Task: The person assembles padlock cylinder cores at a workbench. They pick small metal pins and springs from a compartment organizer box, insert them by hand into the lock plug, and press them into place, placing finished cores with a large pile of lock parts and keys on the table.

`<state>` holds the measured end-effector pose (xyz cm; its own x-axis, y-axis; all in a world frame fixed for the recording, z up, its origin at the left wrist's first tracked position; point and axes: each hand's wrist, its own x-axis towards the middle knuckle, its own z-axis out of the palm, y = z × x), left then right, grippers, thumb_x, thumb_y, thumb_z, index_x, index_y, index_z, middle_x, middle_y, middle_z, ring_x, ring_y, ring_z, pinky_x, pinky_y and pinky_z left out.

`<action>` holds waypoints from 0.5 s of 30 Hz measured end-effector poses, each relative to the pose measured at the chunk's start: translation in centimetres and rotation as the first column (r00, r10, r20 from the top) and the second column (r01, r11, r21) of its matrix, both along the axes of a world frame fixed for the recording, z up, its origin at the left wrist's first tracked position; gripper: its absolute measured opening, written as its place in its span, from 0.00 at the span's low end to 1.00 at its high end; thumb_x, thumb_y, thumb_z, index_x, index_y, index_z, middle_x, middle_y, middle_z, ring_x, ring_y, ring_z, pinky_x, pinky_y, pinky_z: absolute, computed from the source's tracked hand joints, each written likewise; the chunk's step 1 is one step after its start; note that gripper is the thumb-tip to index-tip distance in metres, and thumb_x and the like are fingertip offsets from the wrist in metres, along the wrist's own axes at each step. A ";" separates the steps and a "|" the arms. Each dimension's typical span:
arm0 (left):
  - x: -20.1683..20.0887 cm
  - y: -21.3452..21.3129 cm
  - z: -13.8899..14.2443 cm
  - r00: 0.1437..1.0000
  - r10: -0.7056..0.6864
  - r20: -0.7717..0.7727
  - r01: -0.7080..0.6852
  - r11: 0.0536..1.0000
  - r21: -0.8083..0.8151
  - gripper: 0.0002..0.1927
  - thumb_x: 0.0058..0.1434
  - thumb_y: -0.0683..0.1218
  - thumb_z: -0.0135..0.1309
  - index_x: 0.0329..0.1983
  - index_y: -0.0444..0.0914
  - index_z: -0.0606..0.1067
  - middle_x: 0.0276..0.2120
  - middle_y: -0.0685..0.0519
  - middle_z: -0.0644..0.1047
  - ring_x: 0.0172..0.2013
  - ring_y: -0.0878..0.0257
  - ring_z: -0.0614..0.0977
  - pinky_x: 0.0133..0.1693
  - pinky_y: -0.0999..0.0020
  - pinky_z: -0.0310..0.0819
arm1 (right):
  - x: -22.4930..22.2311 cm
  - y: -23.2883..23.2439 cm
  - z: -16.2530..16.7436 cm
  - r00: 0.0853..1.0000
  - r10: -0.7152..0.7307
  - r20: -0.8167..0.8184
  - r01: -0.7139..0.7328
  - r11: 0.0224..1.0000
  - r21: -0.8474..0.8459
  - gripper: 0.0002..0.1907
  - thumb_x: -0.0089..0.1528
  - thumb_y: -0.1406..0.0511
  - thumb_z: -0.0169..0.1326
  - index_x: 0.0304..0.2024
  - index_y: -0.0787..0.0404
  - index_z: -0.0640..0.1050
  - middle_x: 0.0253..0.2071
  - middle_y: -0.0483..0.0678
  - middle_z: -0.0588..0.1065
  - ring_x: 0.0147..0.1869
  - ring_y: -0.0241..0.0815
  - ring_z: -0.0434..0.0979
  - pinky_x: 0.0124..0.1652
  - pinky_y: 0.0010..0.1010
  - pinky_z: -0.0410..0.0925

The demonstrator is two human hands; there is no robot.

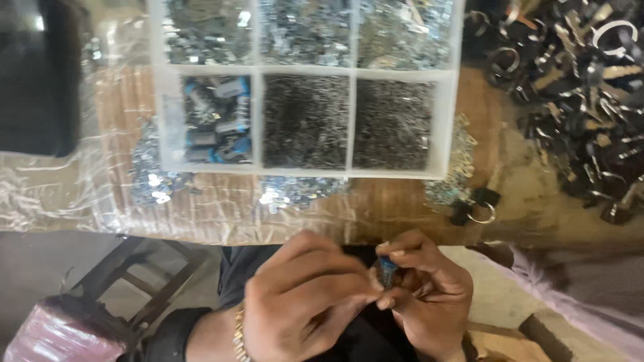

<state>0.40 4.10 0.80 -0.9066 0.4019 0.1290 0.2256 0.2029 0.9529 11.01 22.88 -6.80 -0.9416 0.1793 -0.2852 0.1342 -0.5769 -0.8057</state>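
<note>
While both hands work close together just below the bench [376,218] edge, the right hand [426,302] pinches a small blue-and-metal part [386,271] between thumb and forefinger, and the left hand [302,302], fingers curled closed, presses its fingertips against that same part. A gold bracelet [237,335] circles the left wrist. On the bench, covered in clear plastic sheet, sits a white compartment tray [258,121]: its near-left cell holds similar blue parts [218,121], the two cells beside it hold fine dark metal pieces. Loose shiny bits [295,189] lie scattered along the tray's near wall, and a heap of dark keys and rings [577,87] lies to the right.
</note>
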 end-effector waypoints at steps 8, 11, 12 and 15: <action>-1.1 -7.3 -1.2 0.981 -0.170 -0.093 0.166 0.985 -0.053 0.12 0.51 0.37 0.65 0.39 0.40 0.82 0.37 0.50 0.78 0.38 0.55 0.80 0.43 0.64 0.76 | -1.0 -4.5 0.1 0.989 0.118 0.092 -0.134 0.972 0.191 0.18 0.58 0.79 0.65 0.52 0.76 0.80 0.47 0.64 0.76 0.34 0.36 0.74 0.31 0.23 0.70; -0.3 -9.8 -0.5 0.988 -0.055 0.144 0.058 0.998 -0.011 0.10 0.55 0.39 0.67 0.40 0.43 0.82 0.37 0.52 0.78 0.38 0.59 0.82 0.41 0.67 0.78 | -2.0 -6.3 0.3 0.950 0.301 -0.081 -0.304 0.952 -0.027 0.18 0.59 0.78 0.65 0.53 0.75 0.81 0.48 0.62 0.75 0.45 0.44 0.76 0.42 0.31 0.72; 0.1 -10.3 -0.2 0.977 -0.007 0.215 0.010 1.000 -0.010 0.10 0.56 0.41 0.67 0.41 0.42 0.82 0.38 0.53 0.79 0.38 0.60 0.83 0.41 0.68 0.79 | -2.4 -6.8 0.3 0.919 0.342 -0.198 -0.374 0.915 -0.153 0.18 0.60 0.78 0.65 0.54 0.75 0.81 0.49 0.62 0.75 0.51 0.49 0.79 0.49 0.37 0.74; 0.7 -11.4 0.1 0.901 0.107 0.421 -0.119 0.993 0.001 0.11 0.60 0.46 0.69 0.43 0.41 0.81 0.39 0.55 0.80 0.37 0.64 0.85 0.39 0.70 0.82 | -3.4 -8.0 0.3 0.962 0.266 -0.065 -0.270 0.961 -0.063 0.20 0.56 0.79 0.68 0.51 0.71 0.81 0.50 0.64 0.76 0.43 0.48 0.83 0.36 0.38 0.82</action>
